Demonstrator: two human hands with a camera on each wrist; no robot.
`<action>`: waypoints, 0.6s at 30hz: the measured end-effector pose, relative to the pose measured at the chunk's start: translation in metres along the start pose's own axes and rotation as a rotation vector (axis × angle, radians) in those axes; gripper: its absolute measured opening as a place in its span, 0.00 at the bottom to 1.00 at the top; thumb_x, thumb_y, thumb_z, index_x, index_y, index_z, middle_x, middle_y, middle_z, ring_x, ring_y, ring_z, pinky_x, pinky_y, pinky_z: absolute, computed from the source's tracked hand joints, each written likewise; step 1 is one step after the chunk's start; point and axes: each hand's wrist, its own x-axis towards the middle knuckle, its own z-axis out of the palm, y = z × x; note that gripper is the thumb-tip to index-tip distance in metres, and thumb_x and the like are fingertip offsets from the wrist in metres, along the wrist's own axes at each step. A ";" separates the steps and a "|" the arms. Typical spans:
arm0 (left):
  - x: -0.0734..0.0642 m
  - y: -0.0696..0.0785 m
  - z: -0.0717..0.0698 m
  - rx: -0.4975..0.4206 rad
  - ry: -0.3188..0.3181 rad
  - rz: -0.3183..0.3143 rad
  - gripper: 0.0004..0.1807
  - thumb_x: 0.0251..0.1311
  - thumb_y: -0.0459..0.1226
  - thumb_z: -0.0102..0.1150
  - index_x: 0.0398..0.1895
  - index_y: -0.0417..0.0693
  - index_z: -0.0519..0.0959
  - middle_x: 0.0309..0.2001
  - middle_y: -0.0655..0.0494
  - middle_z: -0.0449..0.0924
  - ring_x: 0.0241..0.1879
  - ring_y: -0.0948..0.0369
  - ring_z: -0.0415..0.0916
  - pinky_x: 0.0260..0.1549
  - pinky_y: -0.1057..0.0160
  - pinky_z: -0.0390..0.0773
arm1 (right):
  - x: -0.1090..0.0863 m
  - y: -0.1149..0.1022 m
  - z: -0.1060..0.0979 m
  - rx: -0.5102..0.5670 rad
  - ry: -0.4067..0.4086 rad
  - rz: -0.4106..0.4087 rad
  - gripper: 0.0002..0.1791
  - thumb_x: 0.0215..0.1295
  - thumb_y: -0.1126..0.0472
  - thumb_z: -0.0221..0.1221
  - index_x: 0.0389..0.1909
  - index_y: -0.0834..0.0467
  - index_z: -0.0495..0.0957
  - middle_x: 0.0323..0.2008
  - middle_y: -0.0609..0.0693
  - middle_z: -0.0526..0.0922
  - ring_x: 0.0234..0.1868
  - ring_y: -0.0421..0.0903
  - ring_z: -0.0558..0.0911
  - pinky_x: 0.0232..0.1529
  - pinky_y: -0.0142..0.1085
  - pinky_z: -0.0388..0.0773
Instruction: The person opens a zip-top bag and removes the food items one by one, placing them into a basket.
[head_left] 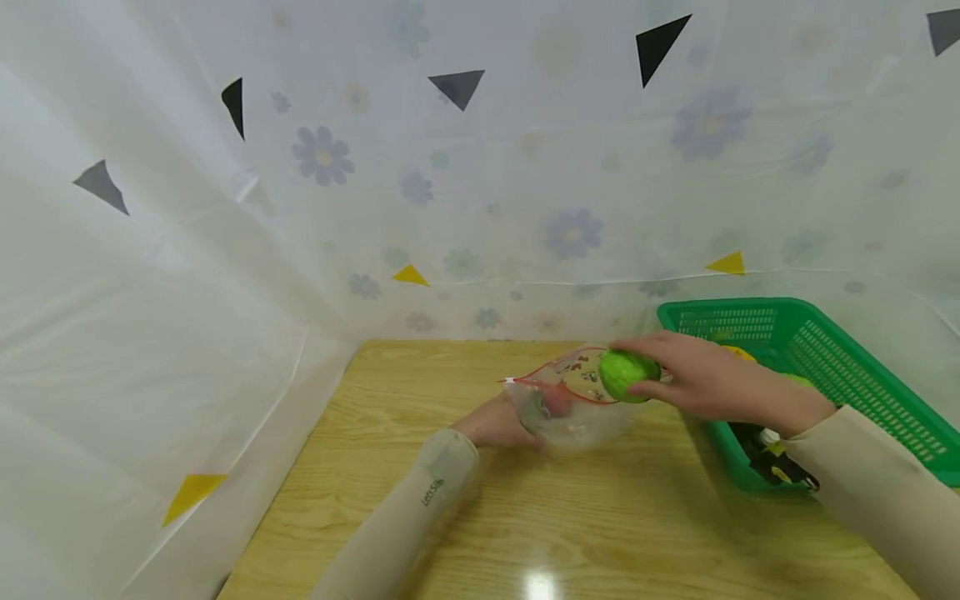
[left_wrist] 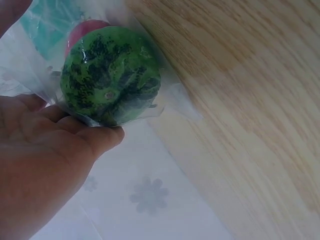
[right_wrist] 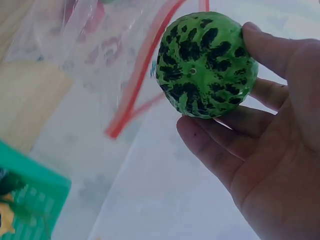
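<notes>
My right hand (head_left: 705,379) pinches a round green fruit with dark mottled stripes (right_wrist: 205,65) between thumb and fingertips. It is over the mouth of a clear plastic zip bag (head_left: 588,429) with a red zip edge. My left hand (head_left: 498,423) grips the bag at its left side, fingers beneath it in the left wrist view. Inside the bag lie a similar green mottled fruit (left_wrist: 110,75) and a red round thing (head_left: 557,400), the latter partly hidden behind the green one in the left wrist view.
A green perforated basket (head_left: 795,333) stands on the right, holding a yellow item (head_left: 738,353) and a black-and-yellow item (head_left: 780,473); my right arm hides part of it. The wooden table (head_left: 375,417) meets a white floral sheet (head_left: 480,208) behind and at the left.
</notes>
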 end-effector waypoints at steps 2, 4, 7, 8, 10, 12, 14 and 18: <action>0.000 0.000 0.000 0.018 0.001 0.007 0.44 0.45 0.47 0.82 0.68 0.63 0.71 0.67 0.64 0.72 0.65 0.64 0.70 0.64 0.60 0.71 | -0.010 0.006 -0.008 -0.003 0.021 0.024 0.34 0.71 0.44 0.60 0.74 0.49 0.66 0.67 0.53 0.75 0.65 0.58 0.75 0.56 0.57 0.77; -0.001 0.000 -0.001 0.031 -0.001 0.019 0.41 0.46 0.47 0.82 0.65 0.65 0.73 0.65 0.65 0.73 0.63 0.65 0.71 0.62 0.60 0.73 | -0.019 0.015 -0.014 -0.026 0.038 0.046 0.33 0.71 0.44 0.60 0.73 0.50 0.67 0.67 0.54 0.75 0.64 0.58 0.75 0.54 0.56 0.78; -0.002 -0.001 -0.002 0.025 0.006 0.017 0.39 0.46 0.46 0.82 0.64 0.66 0.73 0.64 0.66 0.74 0.62 0.65 0.72 0.61 0.60 0.73 | -0.032 0.030 -0.021 -0.047 0.057 0.069 0.34 0.70 0.45 0.62 0.73 0.52 0.67 0.67 0.58 0.74 0.61 0.58 0.77 0.50 0.55 0.79; -0.003 -0.001 -0.003 0.020 0.006 0.018 0.40 0.46 0.46 0.82 0.64 0.66 0.73 0.64 0.66 0.74 0.63 0.66 0.71 0.62 0.60 0.73 | -0.037 0.036 -0.022 -0.052 0.062 0.080 0.34 0.70 0.45 0.62 0.73 0.52 0.67 0.66 0.59 0.74 0.59 0.58 0.78 0.49 0.54 0.79; -0.004 -0.002 -0.004 -0.001 0.006 0.020 0.38 0.45 0.45 0.82 0.63 0.67 0.74 0.65 0.67 0.74 0.64 0.66 0.71 0.63 0.59 0.72 | -0.046 0.048 -0.025 -0.064 0.069 0.106 0.34 0.69 0.45 0.63 0.72 0.53 0.67 0.66 0.60 0.75 0.54 0.55 0.80 0.45 0.52 0.80; -0.004 -0.002 -0.004 -0.014 0.007 0.017 0.39 0.46 0.45 0.82 0.63 0.69 0.74 0.66 0.69 0.73 0.65 0.66 0.69 0.65 0.58 0.71 | -0.054 0.062 -0.025 -0.077 0.071 0.135 0.34 0.69 0.47 0.64 0.72 0.54 0.68 0.63 0.59 0.78 0.48 0.49 0.82 0.41 0.47 0.81; -0.005 -0.002 -0.005 -0.026 0.006 0.017 0.39 0.46 0.44 0.82 0.63 0.70 0.73 0.67 0.70 0.72 0.66 0.67 0.68 0.66 0.58 0.70 | -0.062 0.075 -0.023 -0.090 0.057 0.166 0.34 0.69 0.47 0.64 0.71 0.55 0.68 0.61 0.60 0.80 0.45 0.48 0.83 0.40 0.46 0.81; -0.005 -0.002 -0.006 -0.043 0.009 0.021 0.38 0.46 0.42 0.82 0.62 0.71 0.74 0.66 0.71 0.72 0.65 0.68 0.68 0.65 0.58 0.70 | -0.075 0.100 -0.014 -0.092 -0.009 0.225 0.34 0.69 0.47 0.64 0.69 0.60 0.69 0.57 0.62 0.82 0.41 0.47 0.84 0.39 0.48 0.81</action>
